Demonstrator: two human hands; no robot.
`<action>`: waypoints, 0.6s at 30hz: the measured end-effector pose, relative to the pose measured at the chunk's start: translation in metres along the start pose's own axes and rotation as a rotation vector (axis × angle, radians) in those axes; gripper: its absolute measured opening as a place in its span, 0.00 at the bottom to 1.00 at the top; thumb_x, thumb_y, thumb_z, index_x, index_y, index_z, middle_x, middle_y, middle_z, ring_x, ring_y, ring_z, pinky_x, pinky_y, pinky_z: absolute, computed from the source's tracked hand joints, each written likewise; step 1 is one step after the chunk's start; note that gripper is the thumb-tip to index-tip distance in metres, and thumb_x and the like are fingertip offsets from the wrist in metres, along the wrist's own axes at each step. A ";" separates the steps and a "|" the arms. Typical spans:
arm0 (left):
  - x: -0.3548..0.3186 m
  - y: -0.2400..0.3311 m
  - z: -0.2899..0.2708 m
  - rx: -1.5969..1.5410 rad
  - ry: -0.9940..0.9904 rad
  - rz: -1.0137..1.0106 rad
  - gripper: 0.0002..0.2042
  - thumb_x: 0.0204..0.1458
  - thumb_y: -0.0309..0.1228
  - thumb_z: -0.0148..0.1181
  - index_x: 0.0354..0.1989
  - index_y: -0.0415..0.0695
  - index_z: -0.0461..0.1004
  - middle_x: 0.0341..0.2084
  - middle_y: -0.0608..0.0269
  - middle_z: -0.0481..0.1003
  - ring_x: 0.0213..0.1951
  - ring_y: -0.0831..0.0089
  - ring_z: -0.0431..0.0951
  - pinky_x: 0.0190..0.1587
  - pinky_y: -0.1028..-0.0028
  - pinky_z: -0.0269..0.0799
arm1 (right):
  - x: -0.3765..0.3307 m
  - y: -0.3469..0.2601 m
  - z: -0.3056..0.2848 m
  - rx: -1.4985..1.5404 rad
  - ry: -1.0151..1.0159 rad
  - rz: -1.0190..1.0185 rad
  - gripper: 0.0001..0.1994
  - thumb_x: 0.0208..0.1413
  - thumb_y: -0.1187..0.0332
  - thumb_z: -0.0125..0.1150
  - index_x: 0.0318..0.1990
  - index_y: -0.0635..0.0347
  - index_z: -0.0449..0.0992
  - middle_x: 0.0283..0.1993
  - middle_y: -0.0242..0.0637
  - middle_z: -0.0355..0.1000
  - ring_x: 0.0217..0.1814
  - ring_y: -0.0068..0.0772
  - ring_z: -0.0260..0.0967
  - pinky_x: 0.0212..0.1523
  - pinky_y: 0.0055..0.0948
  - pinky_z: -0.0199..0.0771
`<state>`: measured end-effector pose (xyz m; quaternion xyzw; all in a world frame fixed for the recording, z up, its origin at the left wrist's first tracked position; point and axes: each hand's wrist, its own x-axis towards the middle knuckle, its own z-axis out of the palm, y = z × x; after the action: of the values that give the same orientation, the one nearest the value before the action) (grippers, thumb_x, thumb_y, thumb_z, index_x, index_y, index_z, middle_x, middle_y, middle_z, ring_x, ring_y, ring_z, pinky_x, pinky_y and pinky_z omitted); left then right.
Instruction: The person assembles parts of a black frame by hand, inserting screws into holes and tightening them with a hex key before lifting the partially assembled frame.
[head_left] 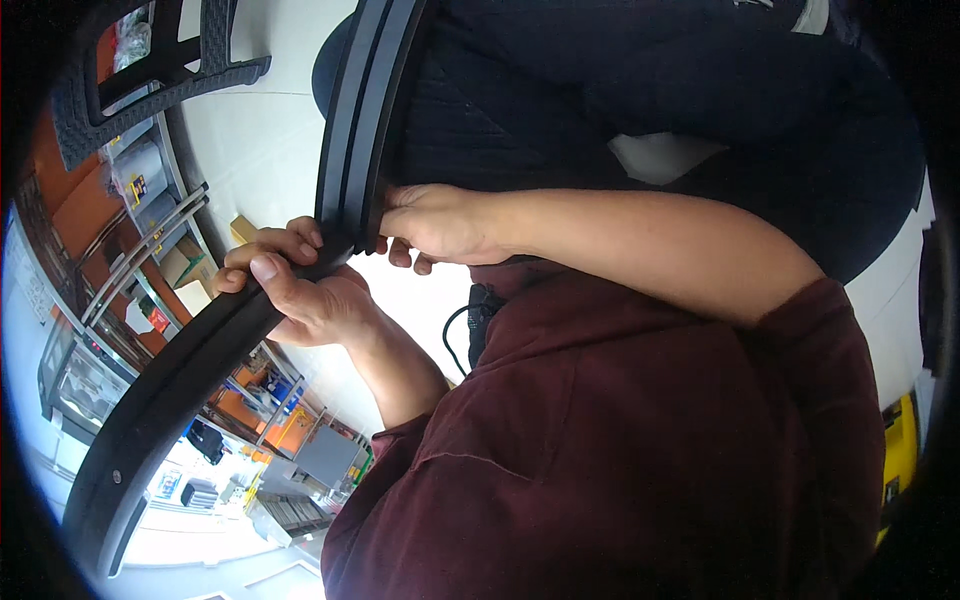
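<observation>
Pale smooth floor [260, 150], cluttered metal shelves [150, 250] off left. Left hand [312, 300] wraps a rounded black bar [185, 370]; right hand [437, 222] is half-hidden by a grooved black strip [360, 120], can't tell its grip.

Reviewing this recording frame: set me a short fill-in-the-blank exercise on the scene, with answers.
1. The thumb pressing the long, narrow black bar belongs to the person's ____ hand.
2. From beside the bare right hand, the bar's grooved part runs off the picture's ____ edge.
3. The dark maroon shirt has ____ sleeves, leaving both forearms bare.

Missing words: left; top; short.
</observation>
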<state>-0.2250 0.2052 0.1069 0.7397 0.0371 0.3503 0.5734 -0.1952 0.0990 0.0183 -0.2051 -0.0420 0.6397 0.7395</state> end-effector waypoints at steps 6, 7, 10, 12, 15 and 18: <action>-0.004 0.001 0.004 0.000 0.028 0.021 0.09 0.62 0.24 0.58 0.43 0.48 0.63 0.25 0.67 0.68 0.21 0.79 0.65 0.26 0.75 0.67 | 0.005 0.001 0.003 0.068 0.070 0.033 0.11 0.67 0.66 0.49 0.50 0.60 0.72 0.39 0.34 0.68 0.35 0.24 0.63 0.34 0.28 0.67; -0.005 0.000 0.003 0.017 0.036 0.017 0.09 0.63 0.25 0.58 0.43 0.48 0.63 0.25 0.67 0.68 0.21 0.79 0.65 0.26 0.75 0.67 | 0.004 -0.001 0.004 0.073 0.081 0.044 0.10 0.66 0.67 0.50 0.50 0.61 0.72 0.40 0.35 0.69 0.35 0.25 0.64 0.34 0.27 0.67; -0.007 0.000 -0.002 0.068 0.084 0.013 0.08 0.63 0.25 0.57 0.44 0.48 0.63 0.24 0.68 0.67 0.22 0.79 0.65 0.26 0.74 0.67 | 0.007 0.010 -0.001 0.304 -0.089 0.022 0.09 0.65 0.69 0.50 0.47 0.62 0.73 0.37 0.38 0.70 0.34 0.27 0.65 0.34 0.30 0.67; -0.010 0.003 -0.001 0.098 0.136 0.017 0.08 0.64 0.26 0.56 0.44 0.48 0.63 0.24 0.68 0.66 0.22 0.78 0.64 0.26 0.74 0.66 | 0.000 0.014 -0.003 0.385 -0.085 0.010 0.07 0.65 0.70 0.52 0.45 0.62 0.73 0.37 0.38 0.71 0.36 0.31 0.68 0.34 0.32 0.67; -0.010 0.003 0.008 -0.007 0.151 -0.030 0.11 0.62 0.21 0.56 0.45 0.49 0.60 0.27 0.65 0.66 0.23 0.77 0.65 0.27 0.71 0.68 | -0.010 0.002 -0.002 0.319 -0.013 0.043 0.08 0.65 0.72 0.48 0.45 0.63 0.72 0.38 0.38 0.70 0.34 0.29 0.66 0.31 0.31 0.67; -0.014 0.007 0.012 0.008 0.081 -0.015 0.10 0.62 0.24 0.56 0.46 0.50 0.63 0.28 0.68 0.67 0.24 0.75 0.66 0.28 0.70 0.66 | -0.010 0.007 -0.005 0.249 -0.051 0.041 0.09 0.67 0.67 0.52 0.49 0.61 0.72 0.39 0.34 0.68 0.36 0.27 0.65 0.34 0.29 0.66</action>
<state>-0.2310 0.1871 0.1050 0.7269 0.0671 0.3752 0.5713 -0.2016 0.0891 0.0128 -0.0962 0.0233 0.6599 0.7448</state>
